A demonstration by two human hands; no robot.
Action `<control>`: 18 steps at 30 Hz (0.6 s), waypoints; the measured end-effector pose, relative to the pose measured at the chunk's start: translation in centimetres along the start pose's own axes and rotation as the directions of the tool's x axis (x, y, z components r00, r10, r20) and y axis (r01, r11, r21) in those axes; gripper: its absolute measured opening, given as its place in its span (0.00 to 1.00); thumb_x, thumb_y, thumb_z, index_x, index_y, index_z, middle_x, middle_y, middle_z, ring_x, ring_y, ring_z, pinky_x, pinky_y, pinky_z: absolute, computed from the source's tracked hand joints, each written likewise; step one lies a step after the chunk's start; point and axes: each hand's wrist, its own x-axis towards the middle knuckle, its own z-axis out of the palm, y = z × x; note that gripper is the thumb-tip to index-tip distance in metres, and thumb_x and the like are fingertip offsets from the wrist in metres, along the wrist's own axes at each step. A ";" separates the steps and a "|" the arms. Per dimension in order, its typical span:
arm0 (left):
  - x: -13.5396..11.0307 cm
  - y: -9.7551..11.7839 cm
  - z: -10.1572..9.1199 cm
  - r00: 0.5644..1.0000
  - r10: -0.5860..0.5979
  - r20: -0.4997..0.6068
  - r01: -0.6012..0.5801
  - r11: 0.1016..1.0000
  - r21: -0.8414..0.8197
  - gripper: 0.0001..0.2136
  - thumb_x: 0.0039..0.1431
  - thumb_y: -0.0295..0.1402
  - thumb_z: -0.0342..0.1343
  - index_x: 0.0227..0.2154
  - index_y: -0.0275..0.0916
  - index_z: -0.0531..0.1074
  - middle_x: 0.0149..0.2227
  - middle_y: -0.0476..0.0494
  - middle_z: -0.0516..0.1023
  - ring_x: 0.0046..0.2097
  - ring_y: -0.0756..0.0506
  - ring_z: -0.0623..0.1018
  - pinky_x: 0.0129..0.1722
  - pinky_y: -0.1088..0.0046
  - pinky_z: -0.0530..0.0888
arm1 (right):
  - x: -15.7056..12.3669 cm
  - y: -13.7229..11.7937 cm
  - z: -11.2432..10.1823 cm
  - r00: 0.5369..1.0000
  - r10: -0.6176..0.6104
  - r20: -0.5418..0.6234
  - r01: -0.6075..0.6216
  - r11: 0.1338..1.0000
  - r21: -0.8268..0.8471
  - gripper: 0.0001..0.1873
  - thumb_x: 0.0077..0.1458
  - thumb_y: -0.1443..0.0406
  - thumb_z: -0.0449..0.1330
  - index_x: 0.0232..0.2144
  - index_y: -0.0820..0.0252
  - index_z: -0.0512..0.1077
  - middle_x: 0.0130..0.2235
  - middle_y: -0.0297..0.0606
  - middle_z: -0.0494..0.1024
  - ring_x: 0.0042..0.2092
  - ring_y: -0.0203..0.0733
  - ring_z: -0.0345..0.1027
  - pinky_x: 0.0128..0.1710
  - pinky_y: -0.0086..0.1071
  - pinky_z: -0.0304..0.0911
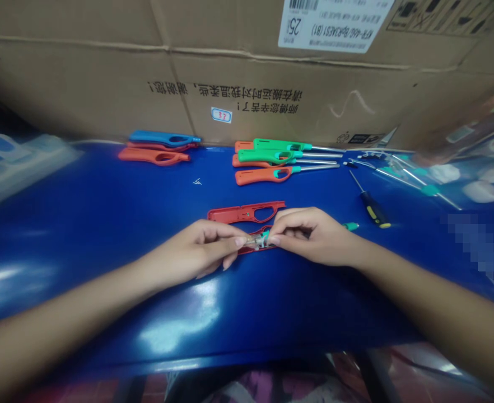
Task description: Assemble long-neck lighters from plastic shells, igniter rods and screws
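Observation:
My left hand (pixel 213 246) is closed, thumb and forefinger pinching a small clear and metallic lighter insert (pixel 253 241) over a red lighter half-shell (pixel 257 248). From the right, my right hand (pixel 310 235) pinches a green lighter part (pixel 265 237) at the same shell; my fingers hide much of both parts. Just behind lies another red half-shell (pixel 234 215), its hollow side up, with an oval trigger opening. A green-tipped piece (pixel 351 226) shows behind my right wrist.
Orange and green lighters with metal tubes (pixel 287 174) lie beyond the shells. Blue and orange lighter shells (pixel 154 155) are stacked at back left. A screwdriver (pixel 375 210), loose metal tubes (pixel 419 182) and plastic bags (pixel 482 168) are on the right. A cardboard box (pixel 116 84) walls off the back.

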 end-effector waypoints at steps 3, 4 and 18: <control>0.0 0.0 0.0 1.000 0.002 -0.006 -0.002 1.000 0.003 0.18 0.66 0.42 0.54 0.47 0.32 0.77 0.22 0.53 0.67 0.17 0.57 0.57 0.15 0.81 0.52 | 0.0 -0.1 0.0 1.000 0.002 0.002 -0.002 1.000 -0.004 0.09 0.61 0.65 0.62 0.31 0.64 0.77 0.29 0.33 0.73 0.25 0.27 0.54 0.22 0.27 0.48; 0.0 -0.1 0.0 1.000 0.004 -0.008 -0.004 1.000 0.003 0.18 0.66 0.42 0.54 0.47 0.32 0.77 0.22 0.53 0.67 0.17 0.57 0.57 0.15 0.81 0.52 | 0.1 -0.1 0.0 1.000 0.005 0.003 -0.005 1.000 -0.005 0.09 0.61 0.65 0.62 0.31 0.64 0.77 0.29 0.33 0.73 0.25 0.27 0.54 0.22 0.27 0.47; 0.1 0.1 -0.1 1.000 0.012 0.000 -0.012 1.000 0.025 0.19 0.66 0.42 0.54 0.49 0.32 0.78 0.22 0.53 0.67 0.18 0.57 0.57 0.16 0.81 0.52 | 0.0 0.1 0.1 0.999 -0.034 -0.013 0.034 0.999 0.010 0.08 0.61 0.66 0.61 0.31 0.64 0.77 0.31 0.34 0.75 0.27 0.29 0.58 0.23 0.27 0.50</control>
